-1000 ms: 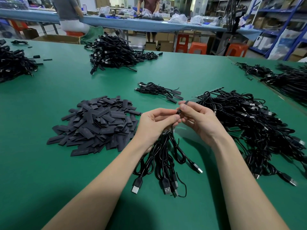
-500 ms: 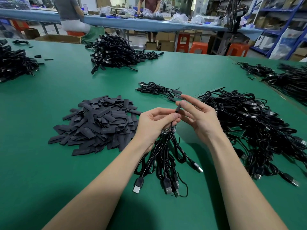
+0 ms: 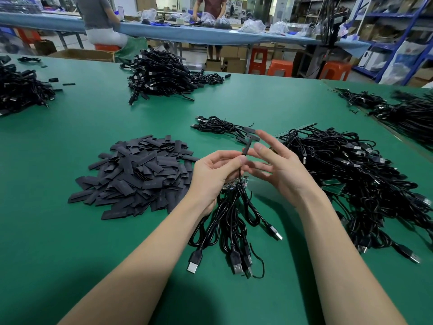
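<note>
Since the previous frame my right hand [image 3: 281, 170] has released the black tube [image 3: 246, 147] and now hangs spread, fingers straight, just right of it. My left hand [image 3: 210, 174] pinches the tube upright between thumb and forefinger. A cable bundle [image 3: 234, 219] trails from under that palm toward me. Printing on the circuit board [image 3: 234, 184] there is too small to read.

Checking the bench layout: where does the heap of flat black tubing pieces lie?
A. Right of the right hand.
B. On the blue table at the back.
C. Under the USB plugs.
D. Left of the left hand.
D: the heap of flat black tubing pieces lies on the green table left of the left hand, which grips the bundle of black USB cables.
</note>
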A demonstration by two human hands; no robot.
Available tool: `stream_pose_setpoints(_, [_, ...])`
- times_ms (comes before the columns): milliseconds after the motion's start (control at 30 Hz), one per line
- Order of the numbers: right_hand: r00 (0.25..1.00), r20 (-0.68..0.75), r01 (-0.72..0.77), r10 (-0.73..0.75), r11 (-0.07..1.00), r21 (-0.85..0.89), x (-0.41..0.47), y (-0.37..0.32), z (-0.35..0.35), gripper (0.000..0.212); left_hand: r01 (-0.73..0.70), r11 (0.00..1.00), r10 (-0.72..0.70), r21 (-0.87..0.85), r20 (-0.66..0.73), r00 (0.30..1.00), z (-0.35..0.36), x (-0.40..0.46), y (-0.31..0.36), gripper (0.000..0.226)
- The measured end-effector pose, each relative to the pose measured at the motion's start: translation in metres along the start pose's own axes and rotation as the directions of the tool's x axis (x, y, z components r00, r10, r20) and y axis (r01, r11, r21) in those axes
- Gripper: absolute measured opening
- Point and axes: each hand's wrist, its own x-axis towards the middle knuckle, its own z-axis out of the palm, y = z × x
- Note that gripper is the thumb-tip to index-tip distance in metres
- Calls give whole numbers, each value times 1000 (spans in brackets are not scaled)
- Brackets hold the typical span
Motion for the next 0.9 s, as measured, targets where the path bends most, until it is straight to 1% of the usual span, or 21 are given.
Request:
stream_pose_setpoints(33, [999, 5, -39, 40, 991, -126, -1, -4, -3, 56, 3, 1000, -3, -4, -21, 1000, -1, 1, 0, 10])
stream_pose_setpoints(67, [997, 14, -71, 79, 955, -287, -3, -9, -6, 55, 6, 1000, -6, -1, -35, 999, -1, 2, 1, 11])
stream_pose_setpoints(133, [985, 63, -98, 162, 818, -567, -5, -16, -9, 42, 11, 1000, -11, 3, -46, 999, -1, 3, 2, 11])
stream_pose_setpoints(167, [972, 100, -94, 211, 747, -658, -5, -19, -8, 36, 13, 1000, -14, -3, -50, 999, -1, 3, 2, 11])
stream_pose_setpoints(233, [951, 141, -74, 274, 648, -758, -5, -21, -2, 27, 16, 1000, -16, -5, -61, 998, -1, 4, 1, 11])
stream_pose_setpoints(267, [952, 137, -68, 273, 626, -777, -5, -21, 1, 22, 17, 1000, -17, 3, -64, 998, -2, 4, 1, 10])
stream_pose_setpoints(333, [956, 124, -69, 267, 612, -788, -4, -21, 5, 17, 17, 1000, -16, 20, -58, 998, -2, 5, 0, 10])
stream_pose_setpoints(433, [939, 142, -78, 314, 594, -800, -5, -20, 7, 20, 0, 999, 3, 51, -52, 999, -2, 6, -2, 9])
stream_pose_setpoints(467, [938, 142, -91, 316, 619, -780, -6, -22, 7, 17, -2, 999, 4, 53, -51, 999, -2, 6, -2, 9])
stream_pose_setpoints(533, [953, 110, -133, 284, 714, -688, -4, -27, 5, 12, 19, 1000, -17, 25, -70, 997, -3, 8, -4, 9])
stream_pose_setpoints(600, [975, 19, -176, 219, 829, -532, 1, -35, 6, 8, 62, 998, -62, -7, -129, 990, -4, 12, -5, 10])
stream_pose_setpoints(667, [984, -55, -180, 172, 906, -384, 11, -42, 9, 8, 104, 994, -106, -23, -176, 979, -4, 16, -7, 15])
stream_pose_setpoints(800, [982, -150, -132, 112, 982, -133, 47, -48, 31, 11, 134, 988, -145, -71, -178, 973, -6, 19, -7, 19])
stream_pose_setpoints(900, [966, -220, -119, 138, 988, 99, 86, -45, 53, 7, 136, 987, -150, -82, -199, 968, -6, 18, -6, 23])
